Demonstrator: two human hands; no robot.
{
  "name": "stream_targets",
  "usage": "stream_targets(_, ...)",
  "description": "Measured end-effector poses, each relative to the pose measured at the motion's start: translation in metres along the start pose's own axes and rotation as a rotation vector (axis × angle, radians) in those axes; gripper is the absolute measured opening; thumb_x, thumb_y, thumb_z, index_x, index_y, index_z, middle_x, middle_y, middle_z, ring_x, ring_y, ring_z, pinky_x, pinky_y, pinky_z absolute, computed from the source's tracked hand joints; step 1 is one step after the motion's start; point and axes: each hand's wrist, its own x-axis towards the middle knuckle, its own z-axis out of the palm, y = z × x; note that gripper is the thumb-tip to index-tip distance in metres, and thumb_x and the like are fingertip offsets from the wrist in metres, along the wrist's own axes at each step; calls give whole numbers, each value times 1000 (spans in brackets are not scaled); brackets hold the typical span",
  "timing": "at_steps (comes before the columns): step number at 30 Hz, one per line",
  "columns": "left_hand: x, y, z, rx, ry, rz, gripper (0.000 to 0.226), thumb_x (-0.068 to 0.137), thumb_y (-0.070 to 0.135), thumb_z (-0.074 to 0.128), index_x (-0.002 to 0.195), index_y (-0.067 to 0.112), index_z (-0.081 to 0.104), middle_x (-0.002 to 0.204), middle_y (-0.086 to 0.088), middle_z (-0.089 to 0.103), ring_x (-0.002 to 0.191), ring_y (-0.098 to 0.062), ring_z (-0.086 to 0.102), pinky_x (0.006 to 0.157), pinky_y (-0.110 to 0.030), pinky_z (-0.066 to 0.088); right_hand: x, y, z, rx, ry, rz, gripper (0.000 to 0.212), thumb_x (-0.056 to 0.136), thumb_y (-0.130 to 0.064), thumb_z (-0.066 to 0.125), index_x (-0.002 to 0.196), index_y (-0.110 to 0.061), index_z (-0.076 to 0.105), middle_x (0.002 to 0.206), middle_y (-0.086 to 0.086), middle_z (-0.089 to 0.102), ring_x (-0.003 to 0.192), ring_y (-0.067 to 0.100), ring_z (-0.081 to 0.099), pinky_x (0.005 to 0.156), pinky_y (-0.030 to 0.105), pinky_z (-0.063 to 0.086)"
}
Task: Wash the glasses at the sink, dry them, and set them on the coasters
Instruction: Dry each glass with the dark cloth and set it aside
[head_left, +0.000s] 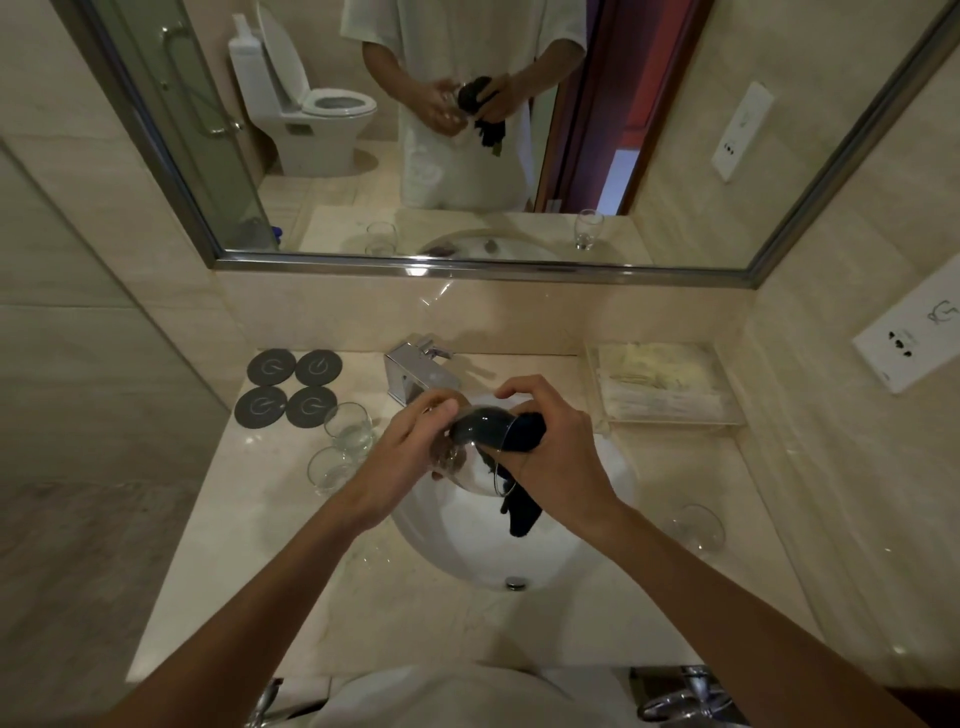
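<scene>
Left fingers (441, 413) around tilted glass (475, 452), right fingers (519, 395) gripping dark cloth (522, 431) stuffed inside it.

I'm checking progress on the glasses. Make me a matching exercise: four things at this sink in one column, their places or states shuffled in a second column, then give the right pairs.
Things:
1. four coasters
2. dark cloth
3. lone glass
4. pair of glasses

Places or states:
A. stuffed into the glass held over the basin
B. on the counter right of the basin
C. bare, at the counter's back left corner
D. on the counter between coasters and basin

Pairs: 1-C, 2-A, 3-B, 4-D
</scene>
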Motion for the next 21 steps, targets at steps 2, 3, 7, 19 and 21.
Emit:
stream_targets(2,0,2,12,0,144,55,28,105,24,41,104,2,58,89,-18,62,76,-26,57,66,-32,49,0,-1,2,11,8,18,52,74,-11,87,111,-30,56,77,-9,70,70,7,69,67,24,59)
stream_targets(3,1,3,16,-2,186,62,27,105,19,40,102,-3,56,83,-19,59,72,-23,55,62,-29,48,1,-1,2,7,9,3,54,74,-11,87,112,-32,55,79,-9,70,73,7,69,69,22,58)
stream_targets(7,5,9,21,40,219,47,27,101,13,43,89,-9,52,70,-14,52,57,-15,52,50,-29,45,8,4,-2,-205,-39,-209,70,74,-6,86,124,-34,45,104,1,71,97,17,68,86,35,59)
stream_targets(19,25,25,8,221,-87,-401,34,100,31,35,86,14,61,60,-4,61,49,-19,52,43,-23,37,18,1,-13,-764,-14,-1113,32,95,-1,64,125,4,56,126,23,55,103,30,67,93,36,56)
stream_targets(21,29,30,8,206,-24,-442,38,100,38,34,83,14,59,62,-7,59,46,-18,48,41,-19,33,15,3,-9,-649,70,-869,41,80,4,76,119,3,63,126,24,62,105,34,67,90,39,58)
